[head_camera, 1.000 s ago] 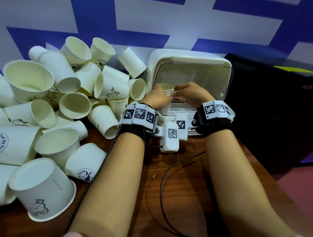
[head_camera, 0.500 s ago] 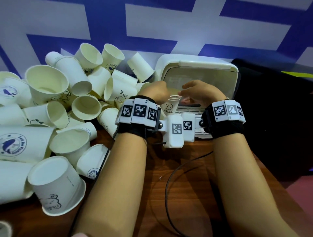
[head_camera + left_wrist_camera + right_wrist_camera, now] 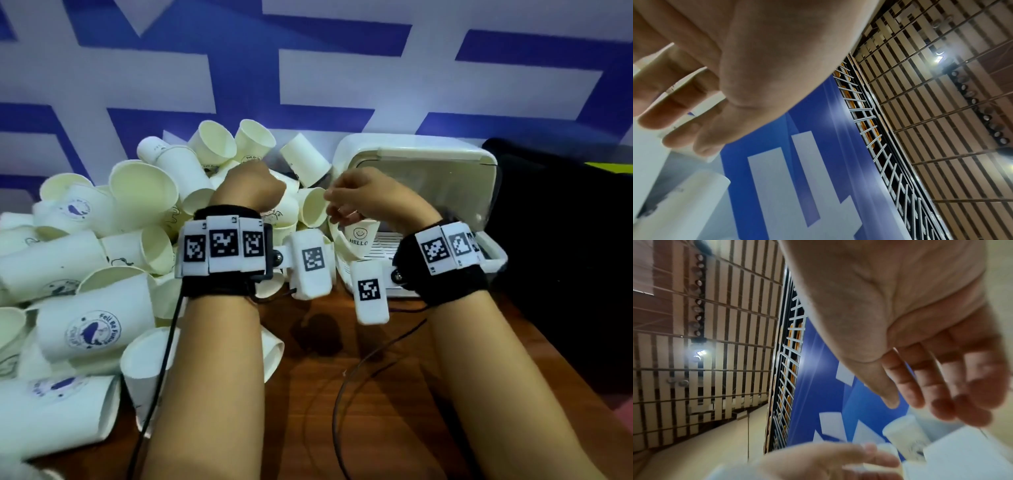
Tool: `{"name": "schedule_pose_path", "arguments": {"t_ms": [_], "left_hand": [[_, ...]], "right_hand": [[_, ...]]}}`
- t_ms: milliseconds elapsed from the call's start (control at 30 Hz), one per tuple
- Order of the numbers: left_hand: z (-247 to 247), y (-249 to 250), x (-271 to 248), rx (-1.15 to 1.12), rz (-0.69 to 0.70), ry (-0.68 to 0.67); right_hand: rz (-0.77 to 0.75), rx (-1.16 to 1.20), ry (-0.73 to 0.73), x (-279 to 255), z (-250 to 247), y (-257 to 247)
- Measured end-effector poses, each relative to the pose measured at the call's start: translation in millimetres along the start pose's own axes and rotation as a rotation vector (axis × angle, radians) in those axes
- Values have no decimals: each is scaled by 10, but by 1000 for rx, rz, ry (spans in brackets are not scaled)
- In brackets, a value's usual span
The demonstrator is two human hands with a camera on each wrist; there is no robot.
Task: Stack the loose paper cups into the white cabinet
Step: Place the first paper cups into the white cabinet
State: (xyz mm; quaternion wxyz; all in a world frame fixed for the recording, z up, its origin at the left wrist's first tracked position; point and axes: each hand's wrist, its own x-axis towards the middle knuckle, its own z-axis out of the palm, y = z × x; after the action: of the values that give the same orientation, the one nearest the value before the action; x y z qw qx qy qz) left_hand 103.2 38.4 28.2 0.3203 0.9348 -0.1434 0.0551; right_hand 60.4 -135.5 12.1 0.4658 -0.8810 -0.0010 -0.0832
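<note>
The white cabinet [image 3: 416, 152] stands open at the back of the wooden table. A nested stack of paper cups [image 3: 359, 236], printed HELLO, stands upright at its opening on the slatted floor. My right hand [image 3: 346, 205] hovers just above the stack's left side with relaxed fingers [image 3: 941, 386], holding nothing. Over the heap of loose paper cups [image 3: 144, 192], my left hand [image 3: 251, 185] reaches in. Its fingers [image 3: 655, 118] lie against a white cup [image 3: 645, 155], and I see no closed grip. From the head view its fingertips are hidden.
Loose cups fill the table's left half up to the blue and white wall. A black object [image 3: 565, 240] sits right of the cabinet. Cables [image 3: 342, 394] trail across the bare wood [image 3: 376, 428] between my forearms.
Both hands have let go of the HELLO stack, which now stands at the cabinet's opening. The left hand has moved left over the cup heap, the right hand slightly left and up.
</note>
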Motion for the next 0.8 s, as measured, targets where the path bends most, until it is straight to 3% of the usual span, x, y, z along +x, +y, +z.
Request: {"name": "schedule_pose_path", "arguments": {"t_ms": [233,533,800], "left_hand": [[41,-93,51,115,-90,5],[117,-198,134,42,-186,78],[165,-268,281,64,-76,139]], "right_hand": [[-86,-39,44,120,477,-1],[-104,-16,26,113,659,50],[-96,43,30,139,718,92]]}}
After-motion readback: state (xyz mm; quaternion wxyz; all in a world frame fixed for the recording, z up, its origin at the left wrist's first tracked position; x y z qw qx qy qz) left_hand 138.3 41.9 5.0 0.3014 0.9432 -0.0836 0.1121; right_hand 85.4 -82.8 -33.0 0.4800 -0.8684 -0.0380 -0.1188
